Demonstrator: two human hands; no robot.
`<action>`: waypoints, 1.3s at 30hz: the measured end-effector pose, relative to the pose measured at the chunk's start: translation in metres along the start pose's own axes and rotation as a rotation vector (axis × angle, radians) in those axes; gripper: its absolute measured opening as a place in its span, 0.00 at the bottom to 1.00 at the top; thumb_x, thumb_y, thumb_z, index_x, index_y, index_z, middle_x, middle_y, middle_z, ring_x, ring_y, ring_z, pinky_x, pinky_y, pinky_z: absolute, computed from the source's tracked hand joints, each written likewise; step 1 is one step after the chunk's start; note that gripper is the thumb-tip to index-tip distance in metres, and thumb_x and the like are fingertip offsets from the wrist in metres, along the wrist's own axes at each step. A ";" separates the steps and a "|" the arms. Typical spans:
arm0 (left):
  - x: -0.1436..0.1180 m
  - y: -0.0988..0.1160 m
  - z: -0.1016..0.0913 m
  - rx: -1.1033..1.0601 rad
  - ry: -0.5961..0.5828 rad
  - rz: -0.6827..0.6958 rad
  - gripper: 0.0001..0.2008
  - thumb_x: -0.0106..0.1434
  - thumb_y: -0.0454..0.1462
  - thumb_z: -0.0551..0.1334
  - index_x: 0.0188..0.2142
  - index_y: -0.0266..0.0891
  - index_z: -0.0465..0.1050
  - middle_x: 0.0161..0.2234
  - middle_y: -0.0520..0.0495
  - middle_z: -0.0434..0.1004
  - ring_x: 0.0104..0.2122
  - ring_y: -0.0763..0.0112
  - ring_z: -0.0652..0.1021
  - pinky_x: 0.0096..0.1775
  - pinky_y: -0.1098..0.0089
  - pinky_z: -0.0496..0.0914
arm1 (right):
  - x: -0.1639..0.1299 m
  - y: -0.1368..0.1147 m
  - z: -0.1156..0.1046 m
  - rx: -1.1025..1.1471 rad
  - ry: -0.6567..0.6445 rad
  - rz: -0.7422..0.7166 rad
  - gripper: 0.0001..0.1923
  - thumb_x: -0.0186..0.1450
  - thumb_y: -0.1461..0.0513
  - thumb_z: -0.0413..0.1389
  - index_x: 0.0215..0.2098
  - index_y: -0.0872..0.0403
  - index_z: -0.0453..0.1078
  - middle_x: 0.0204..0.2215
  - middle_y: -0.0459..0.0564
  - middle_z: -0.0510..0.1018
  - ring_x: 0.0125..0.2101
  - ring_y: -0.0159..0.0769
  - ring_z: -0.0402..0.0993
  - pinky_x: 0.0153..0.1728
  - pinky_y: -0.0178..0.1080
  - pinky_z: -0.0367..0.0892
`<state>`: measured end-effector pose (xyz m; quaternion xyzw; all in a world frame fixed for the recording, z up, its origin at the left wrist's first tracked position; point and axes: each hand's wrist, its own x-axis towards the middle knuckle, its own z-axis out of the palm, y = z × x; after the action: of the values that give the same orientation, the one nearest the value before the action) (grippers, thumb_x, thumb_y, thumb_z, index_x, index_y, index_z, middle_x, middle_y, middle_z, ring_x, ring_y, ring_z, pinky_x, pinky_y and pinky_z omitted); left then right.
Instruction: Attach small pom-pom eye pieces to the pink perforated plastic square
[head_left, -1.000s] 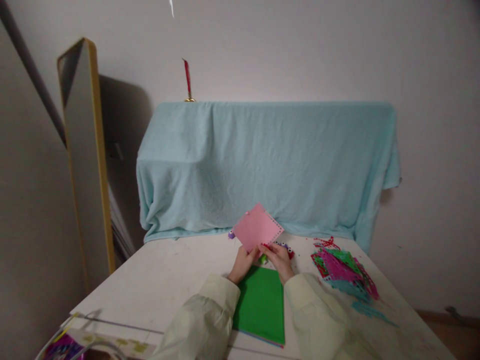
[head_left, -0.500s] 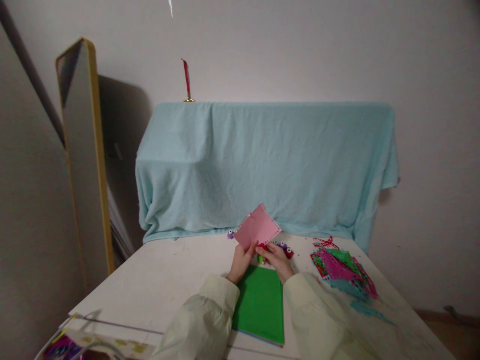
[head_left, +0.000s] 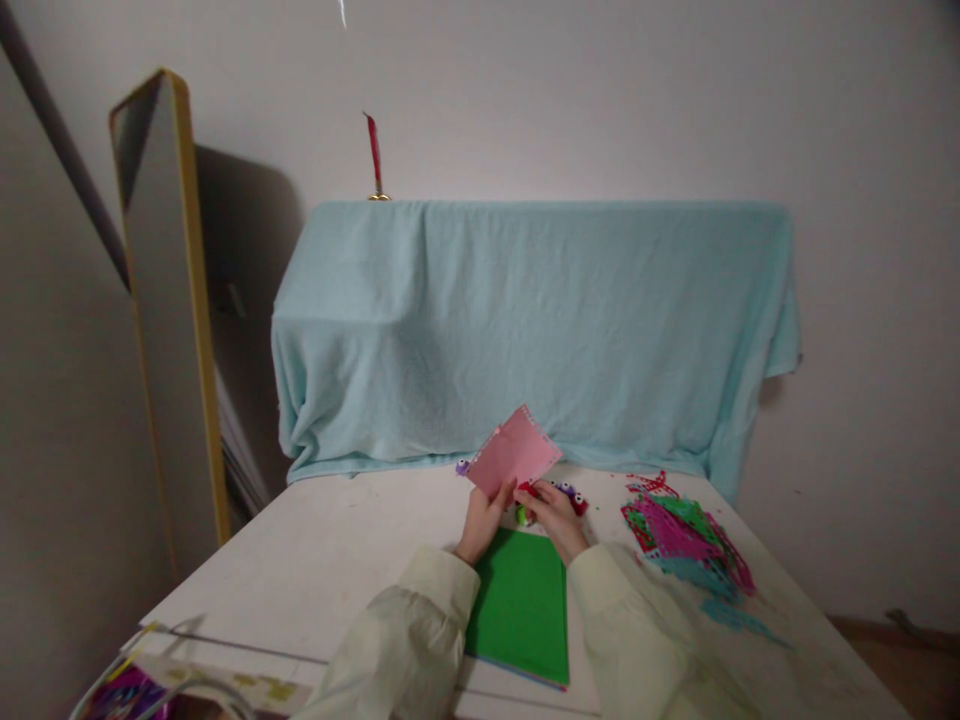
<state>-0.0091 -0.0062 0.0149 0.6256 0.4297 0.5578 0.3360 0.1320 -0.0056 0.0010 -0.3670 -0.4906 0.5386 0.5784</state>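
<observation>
My left hand (head_left: 480, 520) pinches the lower corner of a pink paper sheet (head_left: 514, 452) with punched edges, holding it up off the white table (head_left: 337, 560). My right hand (head_left: 553, 518) is closed on a small red punch tool (head_left: 529, 491) at the sheet's bottom edge. A green piece (head_left: 522, 514) sits just under my hands. A green paper stack (head_left: 521, 605) lies flat between my forearms.
Cut paper scraps (head_left: 686, 535) in pink, green, teal and red are piled at the right. Small purple and red punches (head_left: 570, 494) lie beyond my hands. A blue cloth (head_left: 525, 320) covers furniture behind. A gold-framed mirror (head_left: 161, 300) leans at the left.
The pink sheet has sunk slightly and looks smaller, turned more edge-on. Both hands stay close together at its lower edge.
</observation>
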 end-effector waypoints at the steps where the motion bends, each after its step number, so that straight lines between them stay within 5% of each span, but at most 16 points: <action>1: 0.000 -0.001 0.000 -0.002 0.001 -0.004 0.21 0.61 0.50 0.56 0.32 0.33 0.74 0.24 0.50 0.74 0.25 0.71 0.70 0.30 0.73 0.64 | 0.001 0.001 0.000 0.009 0.013 0.005 0.18 0.49 0.53 0.67 0.32 0.55 0.71 0.24 0.44 0.73 0.20 0.29 0.64 0.21 0.33 0.58; 12: 0.000 -0.004 0.002 -0.053 0.006 -0.002 0.19 0.61 0.49 0.57 0.32 0.34 0.73 0.23 0.52 0.72 0.24 0.73 0.69 0.29 0.74 0.62 | 0.006 0.010 -0.001 0.010 0.036 -0.006 0.19 0.47 0.54 0.68 0.29 0.53 0.68 0.21 0.41 0.69 0.19 0.28 0.61 0.20 0.32 0.56; 21: 0.002 -0.006 -0.002 -0.055 0.069 -0.031 0.22 0.62 0.51 0.56 0.21 0.36 0.67 0.19 0.53 0.68 0.22 0.73 0.68 0.29 0.73 0.60 | 0.002 0.004 -0.001 0.035 0.042 -0.014 0.16 0.51 0.55 0.66 0.32 0.54 0.68 0.22 0.41 0.69 0.19 0.26 0.60 0.19 0.32 0.55; 39: 0.004 -0.009 -0.002 0.004 0.078 -0.080 0.24 0.62 0.52 0.53 0.22 0.36 0.68 0.19 0.51 0.70 0.22 0.72 0.70 0.28 0.73 0.61 | -0.012 -0.025 0.005 0.100 -0.020 0.035 0.15 0.58 0.52 0.60 0.36 0.54 0.73 0.30 0.50 0.75 0.29 0.35 0.70 0.27 0.34 0.62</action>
<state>-0.0125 0.0009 0.0083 0.5865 0.4683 0.5668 0.3397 0.1342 -0.0220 0.0236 -0.3405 -0.4623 0.5763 0.5816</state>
